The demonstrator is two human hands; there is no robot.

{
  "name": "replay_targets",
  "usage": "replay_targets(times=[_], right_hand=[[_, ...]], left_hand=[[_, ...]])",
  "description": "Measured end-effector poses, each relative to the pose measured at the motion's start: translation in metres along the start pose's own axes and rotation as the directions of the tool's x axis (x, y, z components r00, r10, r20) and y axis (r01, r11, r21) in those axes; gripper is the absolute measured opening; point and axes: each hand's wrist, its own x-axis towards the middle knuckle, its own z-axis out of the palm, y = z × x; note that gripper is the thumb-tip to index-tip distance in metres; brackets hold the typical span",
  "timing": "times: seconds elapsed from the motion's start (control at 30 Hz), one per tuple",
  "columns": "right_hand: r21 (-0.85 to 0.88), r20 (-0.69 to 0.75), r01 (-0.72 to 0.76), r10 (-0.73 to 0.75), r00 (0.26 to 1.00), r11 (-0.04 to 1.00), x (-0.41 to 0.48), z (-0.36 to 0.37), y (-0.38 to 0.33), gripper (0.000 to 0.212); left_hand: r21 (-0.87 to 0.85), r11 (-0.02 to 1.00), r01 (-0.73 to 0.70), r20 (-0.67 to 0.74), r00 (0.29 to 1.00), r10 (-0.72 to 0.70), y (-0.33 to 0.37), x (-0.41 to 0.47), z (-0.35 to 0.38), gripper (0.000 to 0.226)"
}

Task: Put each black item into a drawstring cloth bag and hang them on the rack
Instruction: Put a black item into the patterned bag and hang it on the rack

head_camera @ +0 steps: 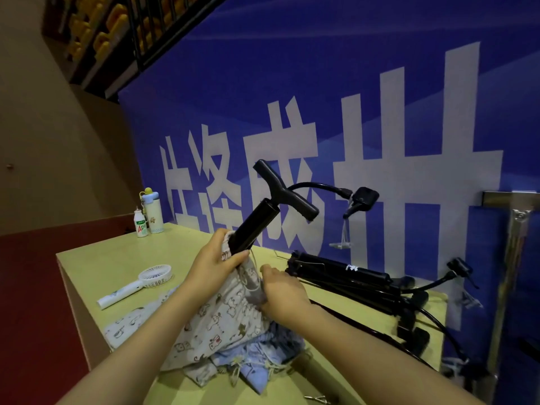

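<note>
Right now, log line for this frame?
phase: bagging; pump: partly in bag; left hand: grips bag mouth; right hand: grips bag side

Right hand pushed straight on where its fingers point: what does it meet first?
The right hand would meet the printed cloth bag it seems to pinch, then probably the left hand gripping the bag around the pump.
</note>
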Motion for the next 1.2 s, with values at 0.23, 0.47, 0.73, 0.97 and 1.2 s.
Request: replay_targets(times=[0.23, 0.47, 0.73, 0.97, 1.2], right_hand=[[0.678, -0.078, -0.106, 0.215, 0.974, 0.727, 0.029, -0.008, 0.002, 0.021], [0.959, 0.257, -0.200, 0.322, 0.911, -0.200, 0.051, -0.014, -0.007, 0.024], [0.935, 0.104, 0.030, 0.355, 0.929, -0.353, 0.045, -0.048, -0.030, 0.027], [0.933, -0.038, 0.131, 0.271, 0.962, -0.334, 0.041, -0.076, -0.035, 0.025], [0.892, 0.008, 0.148, 0.342, 0.940, -0.427, 0.044, -0.071, -0.016, 0.018]], left_hand=[[-0.030, 0.999, 0.041, -0.045, 0.998, -0.042, -0.014, 0.004, -0.005, 0.023], [-0.045, 0.997, 0.057, -0.051, 0.997, -0.060, -0.019, 0.002, -0.008, 0.024], [-0.010, 1.000, -0.012, -0.037, 0.999, 0.012, -0.007, 0.001, -0.012, 0.034], [0.002, 0.998, -0.061, -0.138, 0.989, 0.060, 0.021, 0.015, -0.007, 0.043], [0.101, 0.988, -0.115, -0.146, 0.981, 0.129, 0.016, 0.012, -0.005, 0.037]])
